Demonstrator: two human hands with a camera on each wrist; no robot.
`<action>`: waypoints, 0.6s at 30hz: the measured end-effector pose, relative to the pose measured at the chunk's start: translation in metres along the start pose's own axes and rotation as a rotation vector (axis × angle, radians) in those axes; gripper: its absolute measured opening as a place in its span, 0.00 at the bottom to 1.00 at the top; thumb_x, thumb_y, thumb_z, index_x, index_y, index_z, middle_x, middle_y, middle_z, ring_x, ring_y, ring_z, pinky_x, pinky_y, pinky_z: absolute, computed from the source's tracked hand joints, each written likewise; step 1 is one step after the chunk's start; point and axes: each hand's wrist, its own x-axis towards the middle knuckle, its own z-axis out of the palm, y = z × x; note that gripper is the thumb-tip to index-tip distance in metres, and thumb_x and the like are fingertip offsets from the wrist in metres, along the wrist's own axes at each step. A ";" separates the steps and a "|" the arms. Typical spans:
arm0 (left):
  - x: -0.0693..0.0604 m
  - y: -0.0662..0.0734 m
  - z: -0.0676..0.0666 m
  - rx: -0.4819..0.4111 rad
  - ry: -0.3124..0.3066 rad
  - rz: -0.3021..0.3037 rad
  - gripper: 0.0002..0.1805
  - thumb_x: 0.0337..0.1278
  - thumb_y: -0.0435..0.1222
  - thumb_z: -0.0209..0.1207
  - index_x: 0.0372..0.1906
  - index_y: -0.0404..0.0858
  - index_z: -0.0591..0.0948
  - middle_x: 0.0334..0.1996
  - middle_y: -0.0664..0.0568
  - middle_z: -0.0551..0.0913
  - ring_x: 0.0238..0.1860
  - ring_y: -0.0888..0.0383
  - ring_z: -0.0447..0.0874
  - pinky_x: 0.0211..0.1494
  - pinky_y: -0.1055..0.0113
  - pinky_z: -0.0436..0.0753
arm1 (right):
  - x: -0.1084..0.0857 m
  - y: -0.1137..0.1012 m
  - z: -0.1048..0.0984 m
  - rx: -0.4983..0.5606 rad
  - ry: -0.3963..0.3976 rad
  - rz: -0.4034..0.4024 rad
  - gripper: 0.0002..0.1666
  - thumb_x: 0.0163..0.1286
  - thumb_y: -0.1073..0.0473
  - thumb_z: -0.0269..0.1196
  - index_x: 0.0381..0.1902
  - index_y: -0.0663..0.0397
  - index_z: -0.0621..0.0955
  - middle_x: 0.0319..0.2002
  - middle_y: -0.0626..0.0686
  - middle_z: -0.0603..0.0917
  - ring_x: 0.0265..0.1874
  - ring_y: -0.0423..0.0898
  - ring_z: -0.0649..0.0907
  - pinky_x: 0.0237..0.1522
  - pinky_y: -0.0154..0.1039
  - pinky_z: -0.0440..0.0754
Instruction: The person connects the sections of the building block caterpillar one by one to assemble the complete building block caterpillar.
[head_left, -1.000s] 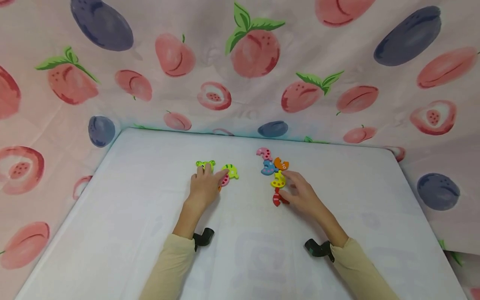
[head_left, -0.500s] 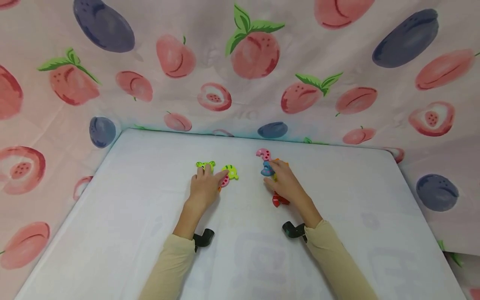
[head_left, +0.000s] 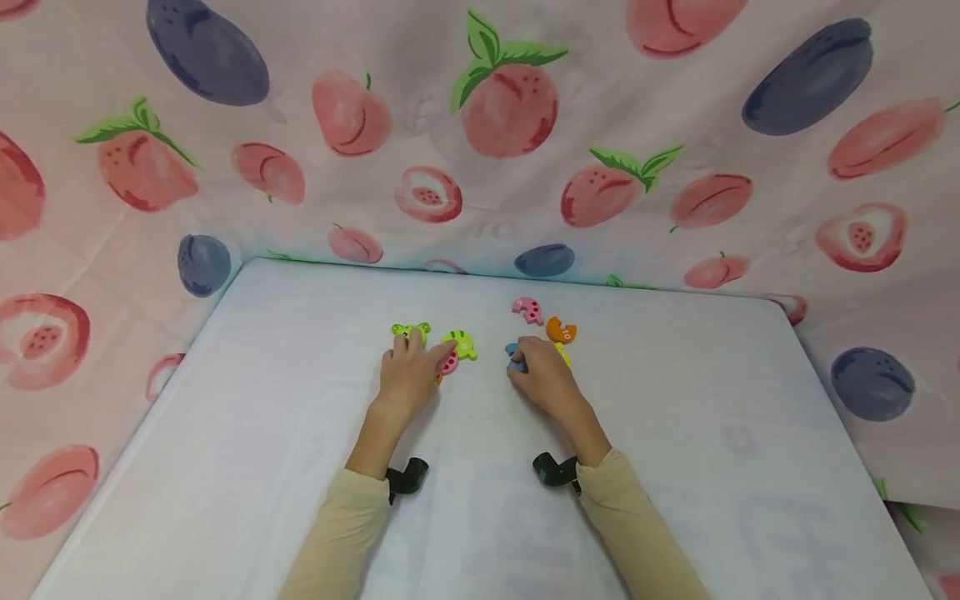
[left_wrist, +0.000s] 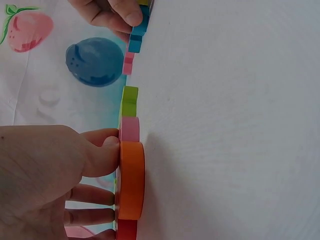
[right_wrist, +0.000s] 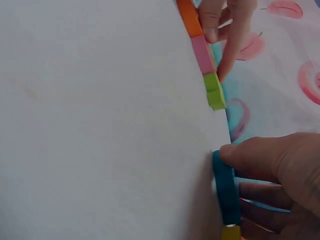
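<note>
1. The right hand [head_left: 547, 372] has a narrow grip, pinching the blue piece [head_left: 512, 349] on the table [head_left: 300, 375], at the hand's ten o'clock.
2. The green striped piece [head_left: 460, 343] lies at nine o'clock from the blue one, nearer the left hand [head_left: 408, 371], whose fingers rest fairly straight over its cluster.
3. Covered by fingers, the blue piece's long axis is hard to judge.

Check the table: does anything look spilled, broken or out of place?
Nothing stands out. The far pink piece and the orange piece beside it look whole, and no spill shows. The left hand and right hand hide parts of other pieces, so I cannot judge those.
</note>
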 end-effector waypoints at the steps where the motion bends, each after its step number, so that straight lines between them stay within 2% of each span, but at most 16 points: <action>1: 0.000 0.000 0.000 0.002 0.000 0.001 0.22 0.70 0.41 0.52 0.66 0.59 0.73 0.50 0.38 0.71 0.52 0.42 0.67 0.45 0.53 0.74 | 0.000 0.000 0.002 0.020 0.010 0.004 0.08 0.63 0.62 0.64 0.36 0.63 0.80 0.46 0.59 0.82 0.45 0.53 0.79 0.55 0.46 0.80; 3: 0.000 -0.001 -0.001 0.003 -0.007 0.001 0.23 0.70 0.41 0.52 0.66 0.59 0.73 0.51 0.38 0.70 0.51 0.42 0.67 0.45 0.54 0.74 | 0.000 -0.001 0.007 0.065 0.026 0.022 0.07 0.62 0.63 0.65 0.34 0.61 0.79 0.41 0.57 0.81 0.39 0.51 0.77 0.50 0.43 0.81; 4: 0.000 -0.001 -0.001 0.003 -0.007 0.001 0.23 0.70 0.41 0.52 0.66 0.59 0.73 0.51 0.38 0.70 0.51 0.43 0.67 0.45 0.54 0.74 | 0.000 -0.001 0.010 0.078 0.040 0.030 0.08 0.62 0.62 0.66 0.33 0.61 0.78 0.41 0.57 0.81 0.40 0.51 0.77 0.50 0.43 0.81; 7: 0.001 -0.001 -0.001 -0.004 -0.013 -0.009 0.23 0.69 0.41 0.52 0.67 0.59 0.72 0.51 0.39 0.70 0.50 0.43 0.66 0.45 0.54 0.73 | 0.001 0.000 0.019 0.125 0.099 0.057 0.12 0.60 0.60 0.69 0.35 0.61 0.78 0.47 0.57 0.82 0.45 0.53 0.77 0.54 0.45 0.80; 10: 0.002 -0.002 0.000 -0.003 -0.014 -0.005 0.23 0.69 0.41 0.53 0.67 0.59 0.72 0.51 0.38 0.70 0.51 0.43 0.66 0.46 0.54 0.73 | 0.001 -0.001 0.027 0.147 0.164 0.109 0.20 0.59 0.56 0.70 0.44 0.60 0.78 0.53 0.57 0.81 0.50 0.54 0.76 0.56 0.47 0.78; 14: 0.002 -0.002 0.001 -0.002 -0.010 -0.003 0.23 0.70 0.41 0.52 0.66 0.59 0.73 0.51 0.39 0.71 0.51 0.43 0.67 0.48 0.52 0.75 | 0.000 -0.003 0.035 0.099 0.210 0.140 0.29 0.60 0.53 0.67 0.57 0.57 0.75 0.54 0.57 0.79 0.50 0.55 0.75 0.54 0.50 0.77; 18: 0.002 -0.002 0.001 -0.008 -0.005 -0.008 0.22 0.70 0.41 0.51 0.66 0.60 0.73 0.50 0.39 0.71 0.50 0.44 0.67 0.47 0.53 0.74 | -0.001 -0.004 0.038 0.035 0.200 0.115 0.31 0.57 0.56 0.64 0.60 0.55 0.74 0.57 0.57 0.78 0.52 0.55 0.75 0.56 0.50 0.76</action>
